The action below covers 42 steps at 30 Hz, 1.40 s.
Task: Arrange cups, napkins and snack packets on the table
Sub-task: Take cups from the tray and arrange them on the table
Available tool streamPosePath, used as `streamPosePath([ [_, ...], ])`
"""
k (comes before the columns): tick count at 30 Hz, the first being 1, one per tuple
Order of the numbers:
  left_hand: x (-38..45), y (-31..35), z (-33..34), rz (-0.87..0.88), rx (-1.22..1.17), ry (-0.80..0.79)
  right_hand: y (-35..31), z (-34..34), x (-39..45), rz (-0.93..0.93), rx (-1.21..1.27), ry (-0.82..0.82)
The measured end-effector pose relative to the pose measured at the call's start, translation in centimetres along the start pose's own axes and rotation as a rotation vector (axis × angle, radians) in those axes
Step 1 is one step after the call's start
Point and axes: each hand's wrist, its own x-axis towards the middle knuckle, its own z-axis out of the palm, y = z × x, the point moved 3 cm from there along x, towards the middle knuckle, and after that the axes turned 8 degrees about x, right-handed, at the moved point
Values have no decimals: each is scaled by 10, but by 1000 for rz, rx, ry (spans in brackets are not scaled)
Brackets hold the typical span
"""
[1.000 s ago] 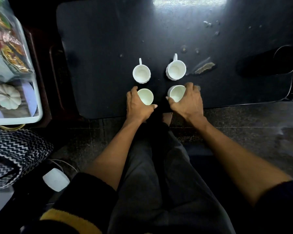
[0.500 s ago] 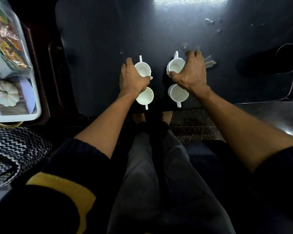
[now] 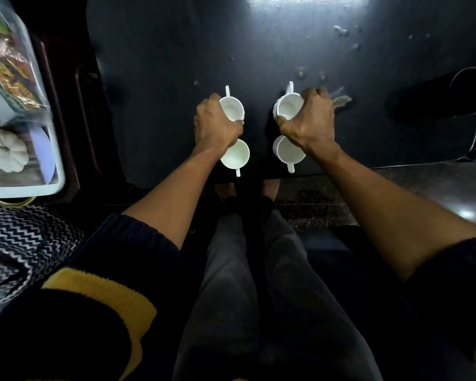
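Observation:
Four white cups stand in a square on the black table [image 3: 162,78]. My left hand [image 3: 216,126] grips the far left cup [image 3: 232,108], whose handle points away from me. My right hand [image 3: 309,121] grips the far right cup [image 3: 287,105], handle also pointing away. The near left cup [image 3: 235,156] and near right cup [image 3: 289,155] stand free close to the table's front edge, handles toward me, partly under my wrists. Snack packets [image 3: 8,70] lie in a clear plastic bag at the far left.
A white tray [image 3: 39,188] left of the table holds a small white pumpkin [image 3: 7,154] and the bag. A zigzag-patterned cloth [image 3: 22,243] lies below it. A dark wire-rimmed object [image 3: 451,97] sits on the table's right side. My legs are below the table edge.
Both hands left the two near cups, now with handles toward me, reached forward and closed on the two far cups.

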Motion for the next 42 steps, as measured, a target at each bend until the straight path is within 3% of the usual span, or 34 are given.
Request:
streamPosePath([
  [15,-25,-17,13,-38,-169,-59,16,7,-54,139,149,47],
  [23,-81,-39,41,-5,-151,-237,32,23,-90,162,129,-52],
  [42,-77,-39,34,32,-41,-163,31,21,-84,191,68,-96],
])
